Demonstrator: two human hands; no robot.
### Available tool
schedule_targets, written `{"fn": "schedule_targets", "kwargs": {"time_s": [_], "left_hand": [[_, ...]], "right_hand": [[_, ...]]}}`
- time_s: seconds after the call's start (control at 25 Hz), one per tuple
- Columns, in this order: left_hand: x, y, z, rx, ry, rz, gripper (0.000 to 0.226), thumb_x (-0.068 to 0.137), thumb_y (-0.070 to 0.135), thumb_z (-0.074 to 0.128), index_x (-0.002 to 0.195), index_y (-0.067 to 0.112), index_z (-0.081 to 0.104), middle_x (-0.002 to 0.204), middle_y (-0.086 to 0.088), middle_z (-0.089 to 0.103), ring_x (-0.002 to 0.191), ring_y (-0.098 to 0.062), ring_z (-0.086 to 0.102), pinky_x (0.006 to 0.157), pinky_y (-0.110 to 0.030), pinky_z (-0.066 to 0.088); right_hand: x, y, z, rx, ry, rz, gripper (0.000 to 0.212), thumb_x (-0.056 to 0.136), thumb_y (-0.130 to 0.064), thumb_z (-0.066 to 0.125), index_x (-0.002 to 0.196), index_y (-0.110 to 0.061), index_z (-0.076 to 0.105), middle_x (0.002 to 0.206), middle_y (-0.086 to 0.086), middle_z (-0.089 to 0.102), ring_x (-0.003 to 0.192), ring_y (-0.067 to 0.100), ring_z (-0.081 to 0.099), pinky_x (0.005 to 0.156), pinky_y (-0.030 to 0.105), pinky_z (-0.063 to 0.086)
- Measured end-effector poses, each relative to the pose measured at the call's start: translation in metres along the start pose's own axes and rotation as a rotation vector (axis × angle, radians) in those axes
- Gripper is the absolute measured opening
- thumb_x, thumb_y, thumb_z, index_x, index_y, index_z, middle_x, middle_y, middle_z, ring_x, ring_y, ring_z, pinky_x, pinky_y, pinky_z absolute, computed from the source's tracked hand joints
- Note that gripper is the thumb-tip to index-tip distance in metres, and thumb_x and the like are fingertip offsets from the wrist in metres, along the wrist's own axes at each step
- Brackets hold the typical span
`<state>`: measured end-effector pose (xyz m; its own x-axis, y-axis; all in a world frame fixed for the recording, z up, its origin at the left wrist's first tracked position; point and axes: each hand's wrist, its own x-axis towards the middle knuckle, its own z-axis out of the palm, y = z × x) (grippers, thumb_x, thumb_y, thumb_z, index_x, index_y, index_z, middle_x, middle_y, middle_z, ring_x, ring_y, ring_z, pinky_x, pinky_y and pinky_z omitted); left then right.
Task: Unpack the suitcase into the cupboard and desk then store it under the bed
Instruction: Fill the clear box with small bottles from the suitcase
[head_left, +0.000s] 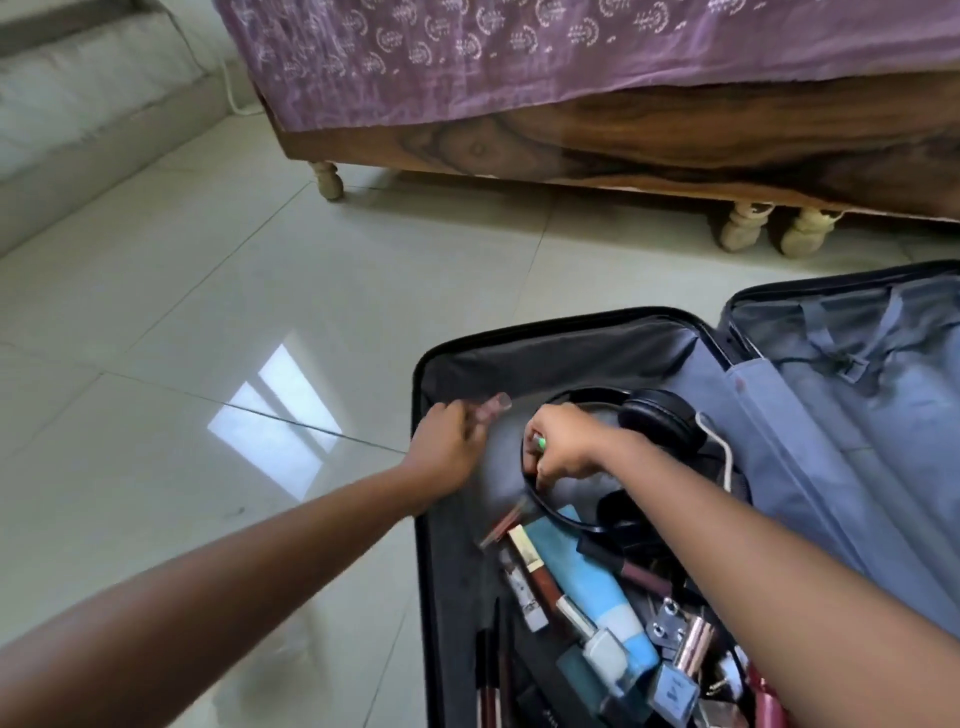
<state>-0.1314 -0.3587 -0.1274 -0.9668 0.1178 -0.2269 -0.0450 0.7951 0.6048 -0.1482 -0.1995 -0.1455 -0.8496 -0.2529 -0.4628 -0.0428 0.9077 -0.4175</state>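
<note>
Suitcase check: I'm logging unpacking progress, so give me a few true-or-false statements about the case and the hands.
1. The suitcase lies open on the floor. True.
2. The black headphones are on the bed. False: they are inside the suitcase.
3. The right hand holds a small green-tipped item. True.
4. The left hand is empty. False: it holds a small pinkish translucent object.
5. The light blue tube has been taken out. False: it lies in the suitcase among the cosmetics.
</note>
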Motion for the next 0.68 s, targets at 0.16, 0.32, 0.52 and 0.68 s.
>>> {"fn": "schedule_targets", "kwargs": {"time_s": [0.16,0.32,0.52,0.68], "left_hand": [[-0.095,-0.019,-0.041,-0.614,-0.070,-0.206,0.014,0.094,0.022,0.052,0.106,0.019,0.059,0.093,-0.006,0.065,0.083,-0.016,0.063,0.068,-0.027,0.051],[-0.131,-0.049,-0.049,-0.847,-0.109,-0.366,0.020,0.090,0.009,0.058,0.109,0.004,0.058,0.088,-0.012,0.065,0.072,-0.017,0.063,0.067,-0.025,0.049],[-0.145,-0.063,-0.067,-1.017,-0.066,-0.383,0.030,0.079,0.002,0.068,0.106,-0.001,0.057,0.103,-0.024,0.068,0.090,-0.032,0.069,0.081,-0.030,0.055],[-0.167,-0.093,-0.074,-1.079,0.102,-0.313,0.057,0.056,0.014,0.087,0.103,0.002,0.058,0.098,-0.017,0.072,0.093,-0.030,0.070,0.081,-0.032,0.057]], "right_hand": [[-0.003,-0.030,0.027,-0.269,-0.048,-0.151,0.020,0.072,-0.018,0.073,0.092,-0.021,0.070,0.097,0.002,0.069,0.091,0.022,0.064,0.070,0.027,0.047],[-0.005,-0.040,0.038,-0.490,-0.052,-0.195,0.027,0.073,-0.031,0.076,0.093,-0.014,0.068,0.101,0.007,0.065,0.095,0.028,0.063,0.069,0.030,0.045],[-0.006,-0.055,0.037,-0.540,0.014,-0.276,0.024,0.077,-0.019,0.066,0.101,-0.017,0.061,0.110,0.005,0.063,0.104,0.028,0.059,0.079,0.033,0.045],[-0.026,-0.073,-0.014,-0.074,0.047,-0.314,0.023,0.076,-0.025,0.075,0.098,-0.025,0.068,0.088,-0.009,0.065,0.073,0.001,0.056,0.065,0.009,0.040]]}}
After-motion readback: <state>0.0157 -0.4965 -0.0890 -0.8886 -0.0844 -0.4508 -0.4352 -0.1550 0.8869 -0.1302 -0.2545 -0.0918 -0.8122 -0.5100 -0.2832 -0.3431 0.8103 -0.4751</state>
